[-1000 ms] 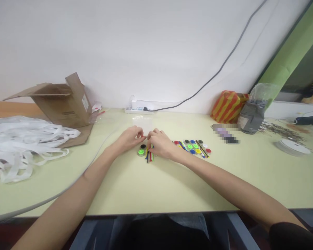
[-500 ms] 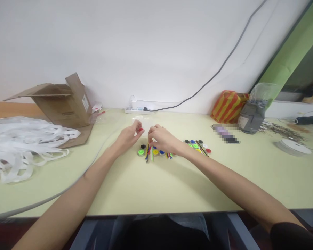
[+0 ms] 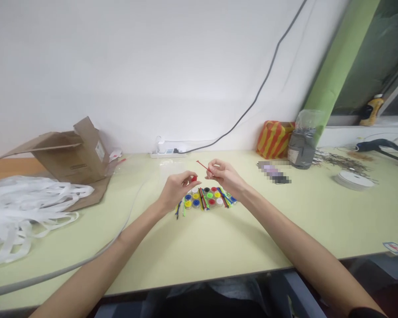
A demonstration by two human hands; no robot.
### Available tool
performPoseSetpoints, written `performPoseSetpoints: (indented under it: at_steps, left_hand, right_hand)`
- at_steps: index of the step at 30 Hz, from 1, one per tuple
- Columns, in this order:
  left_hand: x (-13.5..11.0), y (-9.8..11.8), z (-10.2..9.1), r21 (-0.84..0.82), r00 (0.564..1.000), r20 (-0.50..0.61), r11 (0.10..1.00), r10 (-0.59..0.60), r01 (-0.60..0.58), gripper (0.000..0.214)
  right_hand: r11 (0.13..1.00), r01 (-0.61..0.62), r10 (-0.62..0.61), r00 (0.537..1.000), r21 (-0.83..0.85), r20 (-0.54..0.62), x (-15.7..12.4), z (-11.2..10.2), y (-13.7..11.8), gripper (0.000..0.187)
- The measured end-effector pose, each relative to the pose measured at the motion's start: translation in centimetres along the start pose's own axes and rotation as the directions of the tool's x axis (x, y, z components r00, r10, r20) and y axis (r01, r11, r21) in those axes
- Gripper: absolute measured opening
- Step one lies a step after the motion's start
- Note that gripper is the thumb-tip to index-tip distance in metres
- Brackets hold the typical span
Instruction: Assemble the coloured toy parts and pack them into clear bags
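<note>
Between the thumb and fingers of my left hand [image 3: 176, 190] is a small red round piece [image 3: 194, 179]. My right hand [image 3: 228, 176] pinches a thin red stick [image 3: 203, 165], which points up and to the left. Both hands hover just above a cluster of small round clear pots with coloured tops, such as a blue-topped pot [image 3: 196, 203] and a red-topped pot [image 3: 212, 202]. Bundles of thin coloured sticks [image 3: 203, 199] lie among the pots. My left fingers hide part of the cluster's left side, and my right wrist covers some of its right end.
White ribbon strips [image 3: 29, 207] and an open cardboard box [image 3: 73, 154] occupy the left. A grey cable [image 3: 86, 256] crosses the table. At the back stands a power strip [image 3: 167, 152]; to the right are a striped bag [image 3: 273, 139], a grey container [image 3: 301, 148] and a white spool [image 3: 354, 180].
My right hand has risen from the pots with a red stick in its fingers. My left hand still holds the red piece, lower and closer to the pots. The camera view has shifted.
</note>
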State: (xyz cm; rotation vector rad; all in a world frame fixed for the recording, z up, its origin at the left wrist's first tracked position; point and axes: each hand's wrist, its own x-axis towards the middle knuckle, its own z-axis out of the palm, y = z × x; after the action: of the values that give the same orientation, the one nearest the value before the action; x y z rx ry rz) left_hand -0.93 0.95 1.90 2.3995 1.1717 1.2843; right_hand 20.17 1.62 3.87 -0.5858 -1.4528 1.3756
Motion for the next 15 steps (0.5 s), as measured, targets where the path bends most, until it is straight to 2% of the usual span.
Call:
performPoseSetpoints:
  at_steps: [3,6,8,12,15]
  left_hand:
    - [0.7,1.4,1.4,-0.118,0.999,0.005,0.992,-0.041,0.042,0.026]
    - [0.6,2.1,2.4,-0.240,0.993,-0.036,0.966,-0.109,0.098,0.031]
    - [0.0,2.1,2.7,-0.252,0.992,-0.040,0.962,-0.116,0.103,0.034]
    - [-1.2,1.5,2.5,-0.020,1.000,0.018,1.000,0.021,-0.020,0.038]
    - [-1.4,0.7,2.3,0.125,0.996,0.034,0.988,0.083,-0.087,0.039]
  right_hand:
    - [0.995,-0.041,0.047,0.996,0.086,-0.071,-0.4,-0.2,1.3,0.039]
    - [0.994,-0.066,0.075,0.992,0.087,-0.102,-1.0,0.2,2.1,0.041]
    - [0.996,-0.065,0.072,0.990,0.058,-0.118,-1.5,0.6,2.2,0.042]
    - [0.998,-0.059,0.059,0.994,-0.002,-0.088,-2.1,1.3,2.1,0.041]
    - [0.998,-0.060,0.059,0.996,-0.025,-0.068,-2.3,1.5,2.0,0.039]
